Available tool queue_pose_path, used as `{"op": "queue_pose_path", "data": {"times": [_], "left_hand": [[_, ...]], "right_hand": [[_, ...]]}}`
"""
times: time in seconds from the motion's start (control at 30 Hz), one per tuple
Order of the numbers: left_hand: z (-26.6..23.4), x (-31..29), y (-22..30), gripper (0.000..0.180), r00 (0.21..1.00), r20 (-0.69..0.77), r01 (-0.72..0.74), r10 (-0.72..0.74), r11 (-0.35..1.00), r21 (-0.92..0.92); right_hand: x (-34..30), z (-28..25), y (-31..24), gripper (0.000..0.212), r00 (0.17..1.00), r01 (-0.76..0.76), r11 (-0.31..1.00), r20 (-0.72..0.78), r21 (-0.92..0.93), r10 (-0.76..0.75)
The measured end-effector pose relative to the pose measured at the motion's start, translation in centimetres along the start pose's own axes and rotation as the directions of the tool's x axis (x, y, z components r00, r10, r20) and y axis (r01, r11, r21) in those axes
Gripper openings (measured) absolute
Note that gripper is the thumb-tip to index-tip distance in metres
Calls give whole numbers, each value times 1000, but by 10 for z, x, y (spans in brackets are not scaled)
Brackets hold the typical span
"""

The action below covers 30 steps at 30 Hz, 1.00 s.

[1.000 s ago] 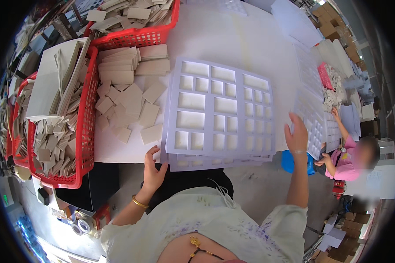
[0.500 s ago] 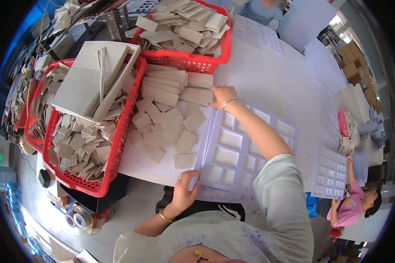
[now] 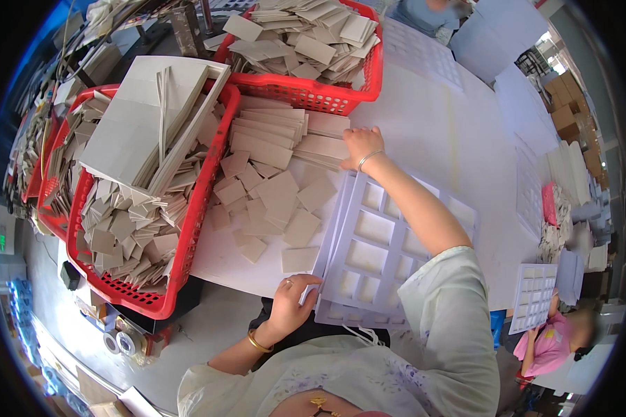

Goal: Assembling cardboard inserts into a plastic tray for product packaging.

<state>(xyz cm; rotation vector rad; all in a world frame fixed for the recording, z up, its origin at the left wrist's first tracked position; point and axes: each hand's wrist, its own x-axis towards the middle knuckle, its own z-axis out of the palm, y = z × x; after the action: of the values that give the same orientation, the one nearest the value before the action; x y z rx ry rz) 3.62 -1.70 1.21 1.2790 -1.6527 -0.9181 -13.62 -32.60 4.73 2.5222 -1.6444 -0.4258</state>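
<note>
Right grip [image 3: 363, 144] at the right end of the stacked beige cards [image 3: 323, 147], fingers bent down over their edge; cannot tell whether a card is pinched. Left grip [image 3: 293, 302] curled at the near left corner of the windowed panels [image 3: 368, 243]; thumb and fingers lie close together there, but a firm pinch is not confirmed. Panels lie at the near edge of the worktop [image 3: 424, 118], stacked out of line, right of the loose cards [image 3: 282, 198].

Risks (judgement): the panels overhang the near edge, so a pull at the corner could skew the pile or tip it off. Lifting cards by one end might drag neighbours along — or knock the stack into the loose ones. Large sheets [image 3: 142, 115] sit tilted on the filled red basket [image 3: 161, 306]; a bump may slide them.

Hidden: right fingertips, behind the hand; panel windows under the right forearm [image 3: 424, 201]; lower panels, mostly covered — count unknown. The co-worker [image 3: 553, 340] at right is small and partly blurred.
</note>
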Motion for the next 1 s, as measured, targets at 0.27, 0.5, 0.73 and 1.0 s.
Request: {"op": "queue_pose_path", "data": {"times": [0.27,0.5,0.73,1.0], "left_hand": [[10,-2,10,30,1000,-9,14,-15,999,-30],[16,-1,18,34,999,50,-6,5,1000,14],[24,0,24,39,998,55,-19,12,992,126],[29,0,33,38,999,53,-24,14,980,196]], "right_hand": [[-77,-25,75,58,982,-135,957,-97,257,164],[-222,12,205,55,872,-429,856,-116,288,476],[-298,61,251,51,869,-495,864,57,97,491],[-279,81,258,50,915,-398,916,95,52,392]]}}
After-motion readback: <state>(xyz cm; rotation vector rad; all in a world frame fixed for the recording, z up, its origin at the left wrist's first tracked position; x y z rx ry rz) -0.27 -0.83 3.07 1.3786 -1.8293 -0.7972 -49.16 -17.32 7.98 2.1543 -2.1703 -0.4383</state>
